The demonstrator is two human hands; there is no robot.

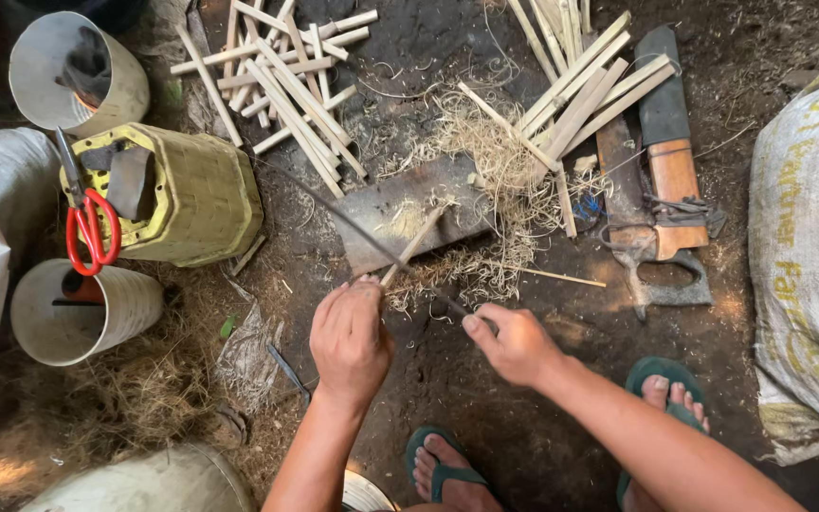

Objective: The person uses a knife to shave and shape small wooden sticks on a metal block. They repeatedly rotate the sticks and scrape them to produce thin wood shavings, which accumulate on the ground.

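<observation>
Over the wooden block [400, 213] | our left hand [350, 339] grips a bamboo stick [411, 246] | our right hand [514, 343] clenches a long thin blade [353, 223] crossing it.

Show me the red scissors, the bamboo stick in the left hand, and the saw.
red scissors [92, 237], head view, on the handle loops
bamboo stick [416, 242], head view, mid-length
saw [670, 284], head view, on the handle
</observation>
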